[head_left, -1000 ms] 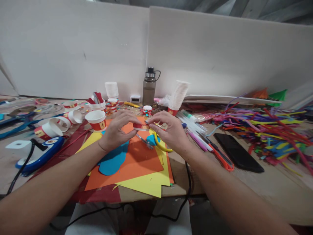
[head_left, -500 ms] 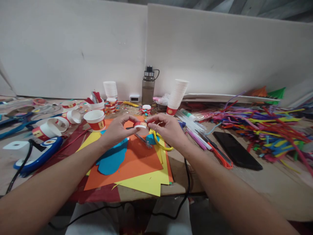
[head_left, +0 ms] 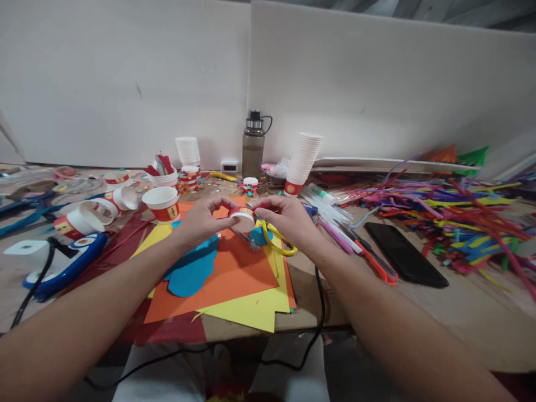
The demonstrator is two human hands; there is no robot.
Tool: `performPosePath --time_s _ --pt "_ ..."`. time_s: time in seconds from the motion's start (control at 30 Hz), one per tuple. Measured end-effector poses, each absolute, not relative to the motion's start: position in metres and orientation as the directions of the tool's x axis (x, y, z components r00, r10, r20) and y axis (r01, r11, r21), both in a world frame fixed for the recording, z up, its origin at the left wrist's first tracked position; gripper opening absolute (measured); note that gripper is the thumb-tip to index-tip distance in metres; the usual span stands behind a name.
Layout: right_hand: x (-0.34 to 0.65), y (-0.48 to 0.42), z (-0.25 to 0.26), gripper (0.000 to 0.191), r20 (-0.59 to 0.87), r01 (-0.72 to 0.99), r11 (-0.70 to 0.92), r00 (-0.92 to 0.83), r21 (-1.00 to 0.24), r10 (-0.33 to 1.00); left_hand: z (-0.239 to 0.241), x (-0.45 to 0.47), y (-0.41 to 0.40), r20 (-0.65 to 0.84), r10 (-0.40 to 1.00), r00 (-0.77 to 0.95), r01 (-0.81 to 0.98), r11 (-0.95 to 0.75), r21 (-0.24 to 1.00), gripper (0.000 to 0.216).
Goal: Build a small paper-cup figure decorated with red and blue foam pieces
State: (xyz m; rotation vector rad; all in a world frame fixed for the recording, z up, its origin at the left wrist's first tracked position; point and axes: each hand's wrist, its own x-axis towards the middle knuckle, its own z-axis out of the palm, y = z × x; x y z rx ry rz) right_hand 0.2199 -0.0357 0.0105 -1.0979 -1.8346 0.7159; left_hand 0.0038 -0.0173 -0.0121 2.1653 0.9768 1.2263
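Between my two hands is a short, cut-down red-and-white paper cup [head_left: 243,221] with a gold mark on its side. My left hand [head_left: 204,222] pinches its left edge between thumb and fingers. From the other side, the thumb and fingers of my right hand [head_left: 288,221] grip its right edge. Under my right hand lie scissors with yellow handles [head_left: 288,252], their blades pointing left beneath the cup. A blue paper cutout [head_left: 191,273] rests on an orange sheet [head_left: 238,282], with yellow sheets [head_left: 251,312] below it.
Whole and cut paper cups [head_left: 161,204] stand at left, by a blue-and-white device [head_left: 67,262]. A cup stack [head_left: 304,162] and bottle [head_left: 253,148] stand behind. Right are markers [head_left: 337,237], an orange cutter [head_left: 381,268], a phone [head_left: 406,254] and pipe cleaners [head_left: 473,223].
My hands stay on the cut-down cup in nearly the same place. The cup is tipped slightly, with a little more of its front and gold mark showing. The camera view has shifted slightly.
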Motion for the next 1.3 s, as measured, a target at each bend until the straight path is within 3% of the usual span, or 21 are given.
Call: performPosePath --time_s 0.13,0.27,0.47,0.7,1.07,1.2,1.3 --pt "0.218 -0.04 0.011 0.011 0.479 0.441 0.536 -0.243 -0.72 0.844 -0.007 0.004 -0.023 0.739 0.566 0.364 0.446 -0.803 0.395 0.009" --pt "0.216 -0.045 0.013 0.008 0.643 0.45 0.663 -0.226 -0.598 0.732 -0.003 0.002 -0.025 0.85 0.357 0.388 0.454 -0.876 0.16 0.018" --pt "0.216 -0.05 0.015 0.008 0.759 0.46 0.751 -0.219 -0.474 0.613 -0.002 0.0 -0.028 0.862 0.321 0.392 0.478 -0.872 0.107 0.018" --pt "0.216 -0.049 0.013 0.008 0.772 0.509 0.765 -0.269 -0.393 0.576 -0.001 -0.001 -0.026 0.883 0.219 0.416 0.434 -0.9 0.019 0.024" --pt "0.216 -0.05 0.012 0.007 0.765 0.522 0.784 -0.335 -0.335 0.55 -0.001 0.0 -0.026 0.881 0.25 0.401 0.448 -0.893 0.05 0.02" --pt "0.216 -0.048 0.011 0.011 0.719 0.51 0.742 -0.299 -0.436 0.627 -0.001 0.001 -0.025 0.842 0.382 0.38 0.438 -0.877 0.2 0.015" --pt "0.216 -0.045 0.009 0.024 0.656 0.489 0.675 -0.243 -0.553 0.714 -0.005 0.002 -0.022 0.75 0.564 0.345 0.411 -0.809 0.419 0.011"
